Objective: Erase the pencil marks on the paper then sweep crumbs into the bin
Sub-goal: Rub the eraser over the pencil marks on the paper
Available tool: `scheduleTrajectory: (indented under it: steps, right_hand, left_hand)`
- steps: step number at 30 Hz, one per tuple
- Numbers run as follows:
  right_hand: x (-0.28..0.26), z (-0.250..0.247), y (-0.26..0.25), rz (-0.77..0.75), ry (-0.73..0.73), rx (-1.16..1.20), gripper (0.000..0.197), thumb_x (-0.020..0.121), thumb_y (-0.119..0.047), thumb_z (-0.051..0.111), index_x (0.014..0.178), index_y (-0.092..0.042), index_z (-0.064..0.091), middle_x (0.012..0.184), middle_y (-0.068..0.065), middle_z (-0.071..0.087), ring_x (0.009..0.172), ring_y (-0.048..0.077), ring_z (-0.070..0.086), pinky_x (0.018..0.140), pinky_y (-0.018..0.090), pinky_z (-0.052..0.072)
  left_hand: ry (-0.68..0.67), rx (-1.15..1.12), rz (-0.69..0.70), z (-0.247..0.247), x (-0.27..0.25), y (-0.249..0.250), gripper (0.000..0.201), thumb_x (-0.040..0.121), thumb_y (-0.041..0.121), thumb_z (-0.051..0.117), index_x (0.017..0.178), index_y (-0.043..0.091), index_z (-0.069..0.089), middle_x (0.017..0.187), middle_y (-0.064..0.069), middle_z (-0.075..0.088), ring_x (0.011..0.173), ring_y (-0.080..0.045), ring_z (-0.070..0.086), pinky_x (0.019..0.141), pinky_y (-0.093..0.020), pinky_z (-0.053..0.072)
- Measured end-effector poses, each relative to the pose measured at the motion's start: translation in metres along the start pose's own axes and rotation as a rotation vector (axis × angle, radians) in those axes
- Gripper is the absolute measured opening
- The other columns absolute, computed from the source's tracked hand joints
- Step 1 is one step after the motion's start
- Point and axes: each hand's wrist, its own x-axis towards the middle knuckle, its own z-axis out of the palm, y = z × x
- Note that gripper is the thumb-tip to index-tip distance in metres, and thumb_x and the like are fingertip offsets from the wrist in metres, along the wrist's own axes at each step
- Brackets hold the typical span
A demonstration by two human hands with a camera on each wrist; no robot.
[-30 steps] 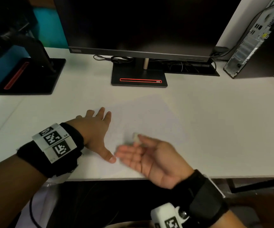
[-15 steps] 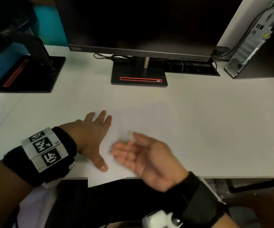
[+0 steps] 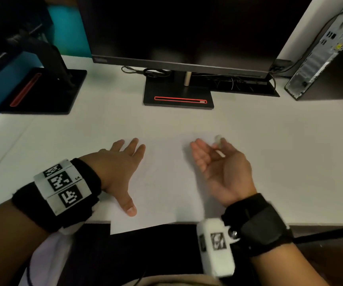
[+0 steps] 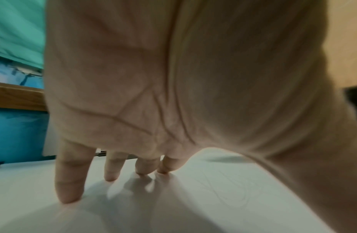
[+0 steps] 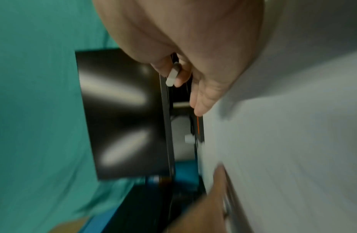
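A white sheet of paper point(image 3: 166, 193) lies on the white desk point(image 3: 290, 162), its near left corner hanging over the front edge. My left hand point(image 3: 125, 170) rests flat on the sheet's left part, fingers point(image 4: 70, 181) spread and straight. Faint pencil lines point(image 4: 223, 189) show beside it in the left wrist view. My right hand point(image 3: 214, 162) stands on its edge over the sheet's right part, palm facing left. Its thumb and forefinger pinch a small white eraser point(image 3: 218, 139) point(image 5: 172, 75). Crumbs are too small to make out.
A dark monitor point(image 3: 176, 27) on a black base point(image 3: 179, 98) stands at the back middle. A second black stand point(image 3: 42, 89) is at the back left and a computer tower point(image 3: 321, 58) at the back right. Cables point(image 3: 152, 72) lie behind the base.
My right hand has swept from beside the left thumb to the right and away from me, still with the eraser. The left hand and paper slid slightly toward the desk's front edge.
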Motion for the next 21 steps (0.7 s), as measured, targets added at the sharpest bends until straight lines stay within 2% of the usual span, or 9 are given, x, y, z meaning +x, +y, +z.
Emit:
scheduleTrajectory:
  steps: [3,5,7,9,11,13,15,17,21]
  right_hand:
    - [-0.023,0.011,0.05,0.282,-0.152,-0.253,0.033,0.103,-0.024,0.05,0.078,-0.005,0.06,0.115,0.029,0.069,0.107,0.039,0.069,0.093,0.043,0.058]
    - [-0.026,0.006,0.064,0.397,-0.213,-0.37,0.03,0.104,-0.025,0.049,0.088,-0.003,0.061,0.12,0.032,0.068,0.111,0.04,0.069,0.101,0.046,0.054]
    - [-0.017,-0.006,0.05,0.367,-0.185,-0.323,0.03,0.103,-0.026,0.047,0.086,-0.004,0.059,0.126,0.033,0.065,0.116,0.042,0.067,0.101,0.047,0.053]
    - [-0.003,-0.022,0.017,0.251,-0.105,-0.23,0.036,0.101,-0.026,0.047,0.075,-0.006,0.062,0.132,0.032,0.061,0.117,0.041,0.066,0.095,0.045,0.054]
    - [0.004,-0.035,-0.023,0.113,-0.013,-0.142,0.026,0.092,-0.023,0.057,0.07,-0.009,0.062,0.139,0.03,0.056,0.115,0.037,0.067,0.093,0.046,0.055]
    - [0.004,-0.046,-0.056,-0.032,0.059,-0.068,0.017,0.08,-0.021,0.067,0.069,-0.012,0.057,0.142,0.029,0.054,0.116,0.039,0.067,0.098,0.047,0.054]
    - [-0.002,-0.052,-0.071,-0.142,0.095,0.022,0.023,0.093,-0.023,0.059,0.072,-0.014,0.054,0.141,0.027,0.056,0.118,0.039,0.067,0.105,0.045,0.051]
    - [-0.015,-0.049,-0.068,-0.115,0.009,0.036,0.028,0.1,-0.026,0.05,0.075,-0.014,0.055,0.136,0.025,0.062,0.116,0.037,0.068,0.105,0.043,0.051]
    - [-0.042,-0.046,-0.023,0.225,-0.158,-0.273,0.027,0.093,-0.025,0.051,0.079,-0.006,0.065,0.118,0.034,0.068,0.105,0.043,0.072,0.088,0.045,0.061]
  left_hand:
    - [0.007,0.016,-0.012,0.001,0.0,0.001,0.163,0.052,0.072,0.085,0.151,0.02,-0.034,0.158,0.001,-0.04,0.149,-0.028,-0.028,0.123,-0.051,0.013]
    - [0.001,0.025,-0.017,0.0,0.001,0.002,0.163,0.053,0.073,0.085,0.151,0.02,-0.034,0.158,0.001,-0.041,0.149,-0.028,-0.029,0.122,-0.05,0.014]
    - [-0.013,0.019,-0.018,-0.001,0.0,0.003,0.163,0.053,0.072,0.085,0.15,0.02,-0.035,0.157,0.001,-0.042,0.149,-0.028,-0.03,0.122,-0.051,0.014]
    - [-0.019,0.009,-0.012,-0.002,-0.002,0.003,0.162,0.054,0.071,0.085,0.15,0.021,-0.036,0.156,0.002,-0.043,0.148,-0.028,-0.03,0.122,-0.052,0.013]
    - [-0.02,-0.002,-0.005,-0.002,-0.003,0.002,0.163,0.053,0.072,0.086,0.15,0.021,-0.035,0.157,0.003,-0.042,0.148,-0.028,-0.03,0.123,-0.052,0.012]
    - [-0.012,-0.006,0.004,-0.002,-0.003,0.0,0.163,0.053,0.073,0.085,0.15,0.021,-0.035,0.157,0.003,-0.042,0.148,-0.028,-0.03,0.123,-0.052,0.014]
    - [0.001,-0.001,0.011,-0.001,-0.003,-0.001,0.163,0.052,0.074,0.085,0.151,0.021,-0.034,0.158,0.003,-0.041,0.149,-0.027,-0.03,0.124,-0.051,0.015]
    - [0.014,0.004,0.01,0.001,-0.003,-0.004,0.163,0.051,0.073,0.085,0.151,0.023,-0.034,0.157,0.005,-0.041,0.149,-0.024,-0.03,0.124,-0.05,0.015]
    - [0.025,0.007,-0.005,0.006,-0.005,-0.017,0.165,0.048,0.072,0.086,0.15,0.027,-0.035,0.156,0.009,-0.042,0.148,-0.019,-0.031,0.124,-0.047,0.016]
